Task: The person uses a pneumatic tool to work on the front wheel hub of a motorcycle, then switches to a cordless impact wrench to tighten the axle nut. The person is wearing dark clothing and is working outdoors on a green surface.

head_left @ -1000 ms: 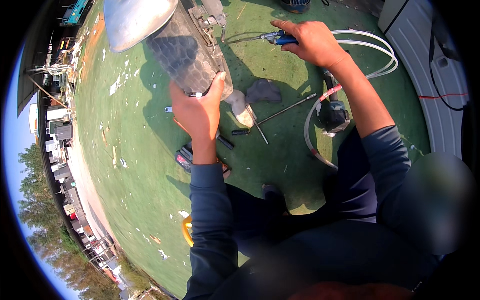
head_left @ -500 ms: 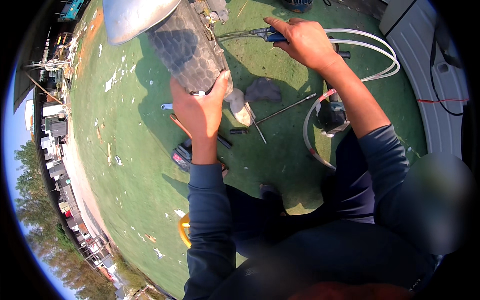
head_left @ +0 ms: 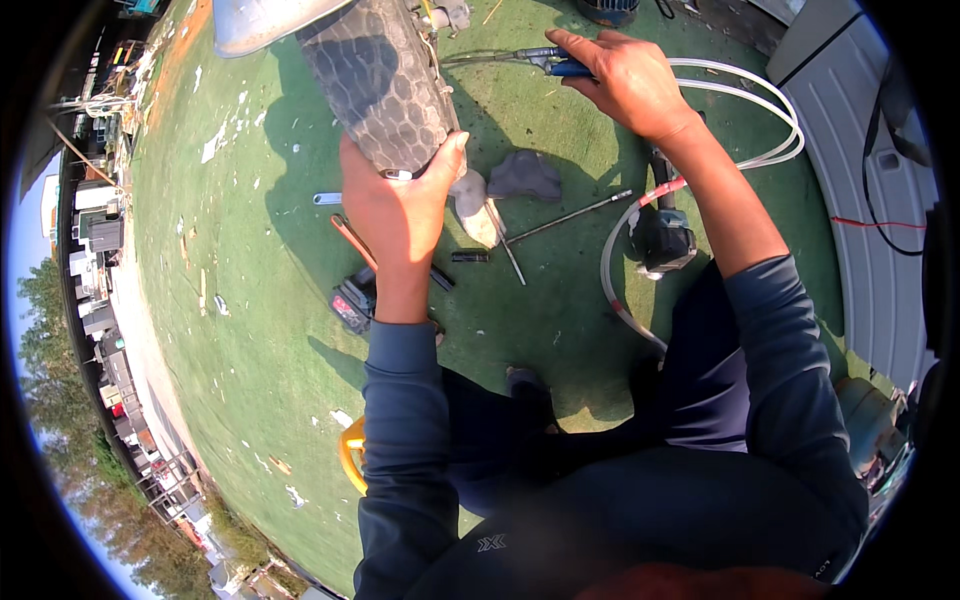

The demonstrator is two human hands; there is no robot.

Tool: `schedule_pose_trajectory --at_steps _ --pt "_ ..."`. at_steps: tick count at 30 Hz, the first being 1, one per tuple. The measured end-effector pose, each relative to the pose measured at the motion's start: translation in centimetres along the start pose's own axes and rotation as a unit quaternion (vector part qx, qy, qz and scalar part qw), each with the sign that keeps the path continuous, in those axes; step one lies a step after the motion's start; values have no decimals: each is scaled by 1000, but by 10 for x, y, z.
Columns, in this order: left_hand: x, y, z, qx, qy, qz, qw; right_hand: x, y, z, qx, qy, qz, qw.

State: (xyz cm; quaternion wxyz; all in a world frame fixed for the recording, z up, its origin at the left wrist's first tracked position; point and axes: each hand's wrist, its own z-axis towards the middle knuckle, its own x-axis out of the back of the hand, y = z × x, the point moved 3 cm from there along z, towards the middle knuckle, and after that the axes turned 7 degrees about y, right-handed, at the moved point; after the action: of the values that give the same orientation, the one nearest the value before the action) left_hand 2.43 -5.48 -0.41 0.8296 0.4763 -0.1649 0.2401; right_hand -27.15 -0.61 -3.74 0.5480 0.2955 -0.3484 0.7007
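You are at an outdoor repair spot: green artificial turf [head_left: 250,330] covers the ground, with hand tools [head_left: 570,215], a white hose [head_left: 760,100] and a tyre [head_left: 385,90] spread over it. Buildings [head_left: 100,240] and trees [head_left: 60,440] stand far left.

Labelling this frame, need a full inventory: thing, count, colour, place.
tyre: 1, black knobbly tread, top centre, under a silver mudguard
tool: 1, blue grip with metal tip, top
hose: 1, white, looped at right
cloth: 1, grey, on green turf
metal rod: 1, centre of turf
power tool: 1, black and red, below the left wrist
left hand: 1, gripping the tyre's lower end
right hand: 1, closed on the tool
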Motion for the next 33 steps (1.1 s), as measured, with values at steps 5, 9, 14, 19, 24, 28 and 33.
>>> schedule_pose_trajectory --at_steps 5,9,14,19,24,28,33 --pt "1 5 0 -5 1 8 1000 -1 1 0 5 9 0 1000" --pt "-1 4 0 -29 8 8 1000 -1 1 0 -2 3 0 1000" --pt "-2 0 0 -40 18 0 999 -1 1 2 0 5 2 1000" --pt "-4 -5 -1 -34 21 -12 999 0 1 1 3 7 2 1000" --pt "0 1 -1 -40 25 20 999 -2 1 1 0 9 8 1000" --pt "-1 3 -1 -60 38 11 997 0 1 2 -4 3 10 1000" --pt "5 16 -2 2 8 31 999 -3 2 0 -7 -3 5 1000"
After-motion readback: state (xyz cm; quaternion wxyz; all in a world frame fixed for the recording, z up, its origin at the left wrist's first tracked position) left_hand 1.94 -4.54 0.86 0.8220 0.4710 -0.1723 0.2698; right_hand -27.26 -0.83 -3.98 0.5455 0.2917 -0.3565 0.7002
